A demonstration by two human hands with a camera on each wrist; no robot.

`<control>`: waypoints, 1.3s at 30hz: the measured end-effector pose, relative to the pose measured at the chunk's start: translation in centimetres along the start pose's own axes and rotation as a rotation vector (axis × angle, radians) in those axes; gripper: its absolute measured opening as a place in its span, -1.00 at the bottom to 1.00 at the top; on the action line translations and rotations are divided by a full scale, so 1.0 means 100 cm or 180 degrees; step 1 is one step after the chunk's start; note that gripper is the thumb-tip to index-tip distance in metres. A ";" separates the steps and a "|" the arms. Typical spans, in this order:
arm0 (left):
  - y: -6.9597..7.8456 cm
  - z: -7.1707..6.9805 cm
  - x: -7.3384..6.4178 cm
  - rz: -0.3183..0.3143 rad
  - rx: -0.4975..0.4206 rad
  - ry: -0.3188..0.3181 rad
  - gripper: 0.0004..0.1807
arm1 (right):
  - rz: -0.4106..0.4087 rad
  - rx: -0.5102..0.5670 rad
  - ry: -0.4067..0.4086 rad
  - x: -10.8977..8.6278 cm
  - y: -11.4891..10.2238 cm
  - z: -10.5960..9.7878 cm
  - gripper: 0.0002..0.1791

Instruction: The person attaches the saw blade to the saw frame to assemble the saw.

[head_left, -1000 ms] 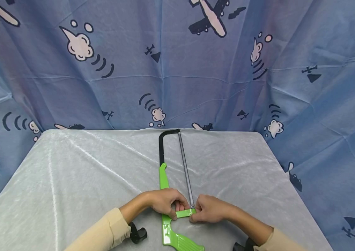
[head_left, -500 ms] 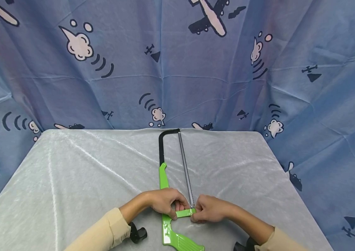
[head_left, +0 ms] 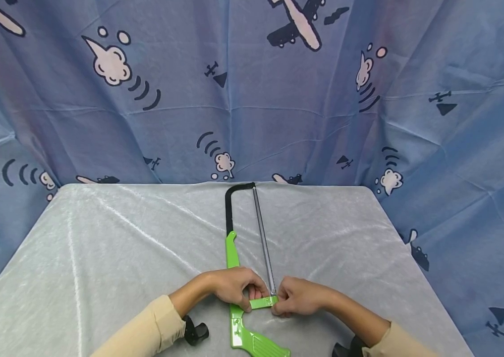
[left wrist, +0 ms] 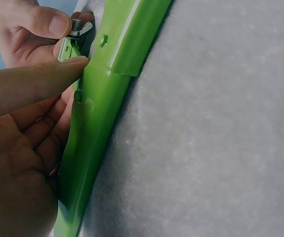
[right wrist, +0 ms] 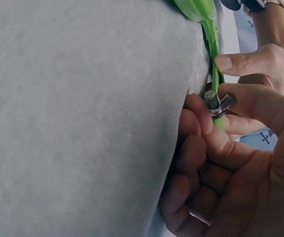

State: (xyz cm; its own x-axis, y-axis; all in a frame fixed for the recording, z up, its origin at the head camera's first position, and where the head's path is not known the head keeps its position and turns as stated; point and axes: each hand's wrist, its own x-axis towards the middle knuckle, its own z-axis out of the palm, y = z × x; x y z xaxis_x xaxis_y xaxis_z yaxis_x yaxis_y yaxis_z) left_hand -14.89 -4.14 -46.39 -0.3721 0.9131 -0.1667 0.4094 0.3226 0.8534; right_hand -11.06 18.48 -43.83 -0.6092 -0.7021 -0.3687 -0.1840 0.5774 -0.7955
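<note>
A hacksaw (head_left: 232, 252) with a green handle and black front bow lies in front of me, its grey blade (head_left: 262, 238) running along the right side. My left hand (head_left: 239, 286) grips the short green arm (head_left: 262, 303) near the handle, thumb on top. At that arm's outer end, my right hand (head_left: 304, 297) pinches a small metal wing nut (right wrist: 227, 103) between thumb and curled fingers. A threaded bolt end (right wrist: 210, 97) pokes out through the nut in the right wrist view. The left wrist view shows the same bolt (left wrist: 76, 24) beside the right thumb. Fingertips hide part of the nut.
Pale grey plush cloth (head_left: 136, 248) covers the table under the saw. Behind it hangs a blue curtain (head_left: 180, 74) printed with planes and clouds. A black wrist device (head_left: 196, 332) sits by the left sleeve, another (head_left: 344, 350) by the right.
My right thumb has shifted very slightly to the right at the wing nut. The left hand and the hacksaw stay where they were.
</note>
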 end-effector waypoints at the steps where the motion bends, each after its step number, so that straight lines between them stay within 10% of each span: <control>1: 0.000 0.000 0.000 0.0001 -0.0001 0.0000 -0.59 | -0.0015 0.0008 -0.0009 0.000 0.000 0.000 -0.62; 39: 0.003 0.000 -0.001 -0.0064 -0.0038 -0.0016 -0.60 | -0.0204 0.0320 -0.0369 -0.003 0.002 -0.005 -0.60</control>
State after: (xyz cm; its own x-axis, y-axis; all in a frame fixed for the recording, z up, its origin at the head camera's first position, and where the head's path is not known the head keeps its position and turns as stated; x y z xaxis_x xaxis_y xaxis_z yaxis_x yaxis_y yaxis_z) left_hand -14.69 -4.15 -46.14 -0.3760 0.9077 -0.1861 0.3919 0.3378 0.8557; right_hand -11.26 19.00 -43.60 -0.5046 -0.7829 -0.3640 -0.1381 0.4893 -0.8611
